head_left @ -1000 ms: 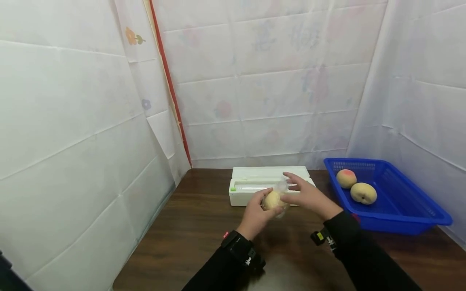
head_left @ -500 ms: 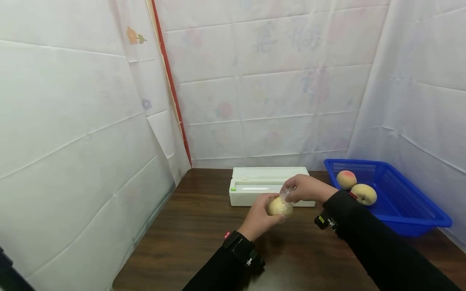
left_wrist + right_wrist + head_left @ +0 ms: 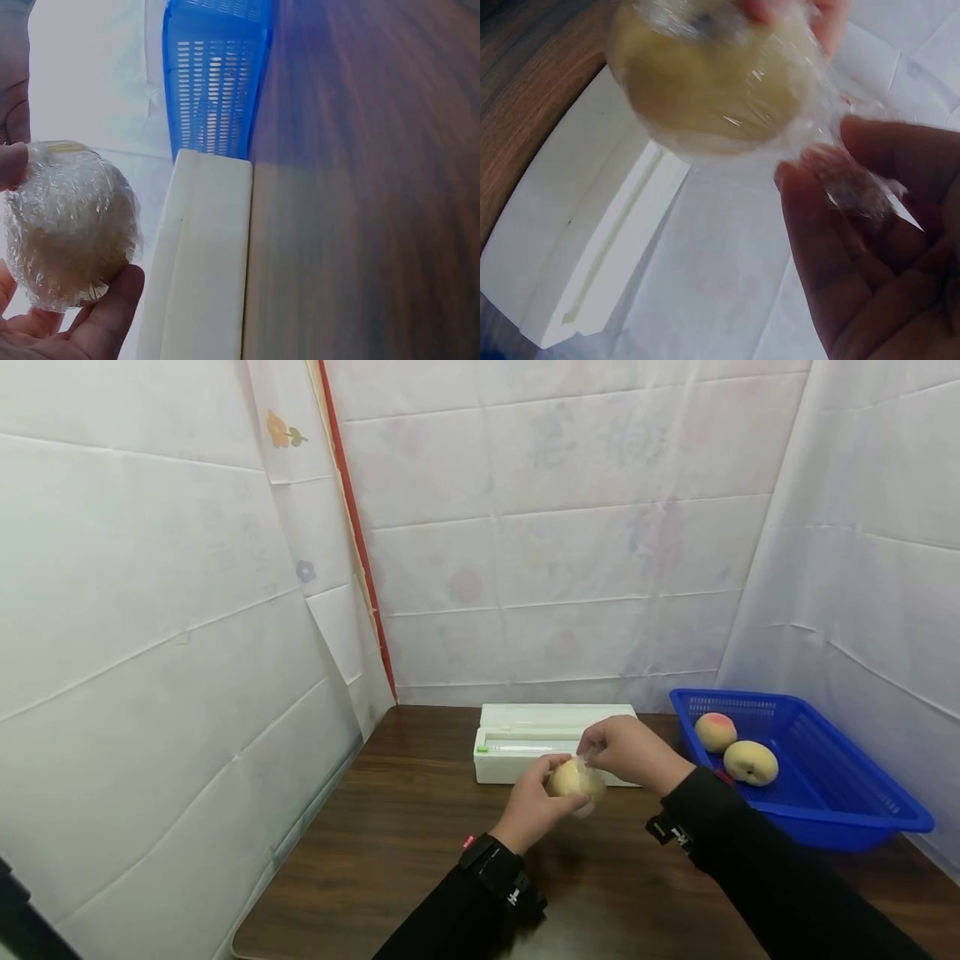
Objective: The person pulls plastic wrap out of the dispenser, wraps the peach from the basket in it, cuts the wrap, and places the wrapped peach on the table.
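A pale yellow peach (image 3: pixel 582 783), wrapped in crinkled clear cling film, is held above the table in front of the white box. The left hand (image 3: pixel 534 806) grips it from the left side, thumb and fingers round it. In the left wrist view the film lies close over the peach (image 3: pixel 71 232), with a fingertip pressing its lower edge. At its upper right, the right hand (image 3: pixel 636 753) pinches the loose gathered cling film (image 3: pixel 847 180) between thumb and fingers. The right wrist view shows that film stretching from the peach (image 3: pixel 712 90) to those fingers.
Behind the hands stands a white cling film box (image 3: pixel 498 770), lid raised, a roll inside. A blue basket (image 3: pixel 847 785) at the right holds two peaches (image 3: pixel 751 763). White sheeting (image 3: pixel 570 552) encloses the brown wooden table (image 3: pixel 390 852).
The right hand came from above with spread fingers to pinch the film's loose end, which was drawn up and gathered. The left hand turned the peach slightly and shifted a little right.
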Available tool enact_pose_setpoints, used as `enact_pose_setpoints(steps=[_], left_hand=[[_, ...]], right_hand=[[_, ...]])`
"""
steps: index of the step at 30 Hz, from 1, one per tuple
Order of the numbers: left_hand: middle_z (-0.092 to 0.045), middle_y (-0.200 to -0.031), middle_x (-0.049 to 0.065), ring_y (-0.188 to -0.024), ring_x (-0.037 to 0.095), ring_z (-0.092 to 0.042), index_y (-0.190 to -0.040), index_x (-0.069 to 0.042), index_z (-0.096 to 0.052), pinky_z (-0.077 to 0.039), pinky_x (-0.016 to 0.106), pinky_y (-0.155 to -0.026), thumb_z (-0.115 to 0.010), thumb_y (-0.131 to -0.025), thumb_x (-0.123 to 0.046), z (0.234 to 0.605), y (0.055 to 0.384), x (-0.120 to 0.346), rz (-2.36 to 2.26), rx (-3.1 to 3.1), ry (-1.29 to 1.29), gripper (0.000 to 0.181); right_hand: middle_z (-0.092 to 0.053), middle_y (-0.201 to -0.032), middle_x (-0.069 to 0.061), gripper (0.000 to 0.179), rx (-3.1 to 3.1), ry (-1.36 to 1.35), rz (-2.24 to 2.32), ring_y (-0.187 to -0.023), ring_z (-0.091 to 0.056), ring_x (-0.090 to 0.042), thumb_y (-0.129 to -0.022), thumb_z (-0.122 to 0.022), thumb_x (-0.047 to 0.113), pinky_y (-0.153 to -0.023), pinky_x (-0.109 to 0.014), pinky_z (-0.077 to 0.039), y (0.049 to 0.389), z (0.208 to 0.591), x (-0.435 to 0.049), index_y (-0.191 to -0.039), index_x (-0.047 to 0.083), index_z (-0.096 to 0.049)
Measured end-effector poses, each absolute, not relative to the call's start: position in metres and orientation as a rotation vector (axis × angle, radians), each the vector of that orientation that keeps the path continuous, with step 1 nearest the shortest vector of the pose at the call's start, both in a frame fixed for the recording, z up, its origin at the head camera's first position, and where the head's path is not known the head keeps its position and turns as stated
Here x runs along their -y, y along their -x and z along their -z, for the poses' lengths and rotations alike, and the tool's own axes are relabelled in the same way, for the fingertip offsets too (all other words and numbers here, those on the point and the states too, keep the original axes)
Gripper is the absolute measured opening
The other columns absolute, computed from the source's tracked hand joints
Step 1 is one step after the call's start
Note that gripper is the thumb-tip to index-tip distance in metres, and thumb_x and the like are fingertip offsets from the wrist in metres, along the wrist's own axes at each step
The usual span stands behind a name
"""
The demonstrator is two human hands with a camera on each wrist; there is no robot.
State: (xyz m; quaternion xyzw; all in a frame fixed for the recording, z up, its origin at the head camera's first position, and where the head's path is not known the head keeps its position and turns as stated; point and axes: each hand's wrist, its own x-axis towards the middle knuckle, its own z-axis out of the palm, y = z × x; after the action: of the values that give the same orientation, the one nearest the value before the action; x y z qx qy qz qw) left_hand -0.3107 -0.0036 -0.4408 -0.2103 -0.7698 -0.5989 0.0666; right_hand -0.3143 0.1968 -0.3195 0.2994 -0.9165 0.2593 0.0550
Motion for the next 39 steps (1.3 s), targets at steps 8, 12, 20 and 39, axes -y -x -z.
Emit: enact_pose_setpoints(steps=[8,12,20,39], left_hand=[[-0.063,-0.136,0.001,-0.112,0.015,-0.067,-0.142,-0.026,-0.062,-0.061,0.03,-0.085,-0.085,-0.092,-0.04,0.437,0.314,0.005,1.952,2.222,0.526,0.057],[-0.062,-0.137,0.006,-0.11,0.017,-0.066,-0.141,-0.022,-0.062,-0.061,0.031,-0.083,-0.08,-0.095,-0.036,0.437,0.316,0.006,2.016,2.185,0.426,0.051],[-0.06,-0.134,0.014,-0.102,0.019,-0.069,-0.139,-0.018,-0.063,-0.062,0.034,-0.081,-0.082,-0.093,-0.04,0.437,0.318,0.008,2.093,2.155,0.368,0.054],[-0.054,-0.159,0.006,-0.118,0.015,-0.067,-0.156,-0.027,-0.055,-0.059,0.025,-0.086,-0.054,-0.11,-0.051,0.443,0.32,0.01,1.986,2.135,0.684,0.052]], right_hand=[[-0.08,-0.099,-0.004,0.022,2.514,-0.954,-0.459,-0.089,-0.073,-0.021,-0.095,-0.072,0.001,-0.076,-0.038,-0.059,0.295,0.342,-0.184,-0.112,0.008,-0.082],[-0.075,-0.13,-0.015,0.036,2.5,-0.957,-0.412,-0.112,-0.074,-0.03,-0.102,-0.07,0.014,-0.088,-0.044,-0.061,0.286,0.362,-0.178,-0.137,0.004,-0.071],[-0.052,-0.161,-0.017,0.049,2.523,-0.837,-0.687,-0.148,-0.052,-0.036,-0.111,-0.058,0.03,-0.114,-0.053,-0.049,0.28,0.388,-0.174,-0.153,0.004,-0.056],[-0.036,-0.171,-0.019,0.052,2.393,-0.812,-1.328,-0.157,-0.035,-0.045,-0.113,-0.053,0.026,-0.117,-0.065,-0.042,0.287,0.404,-0.17,-0.162,0.01,-0.045]])
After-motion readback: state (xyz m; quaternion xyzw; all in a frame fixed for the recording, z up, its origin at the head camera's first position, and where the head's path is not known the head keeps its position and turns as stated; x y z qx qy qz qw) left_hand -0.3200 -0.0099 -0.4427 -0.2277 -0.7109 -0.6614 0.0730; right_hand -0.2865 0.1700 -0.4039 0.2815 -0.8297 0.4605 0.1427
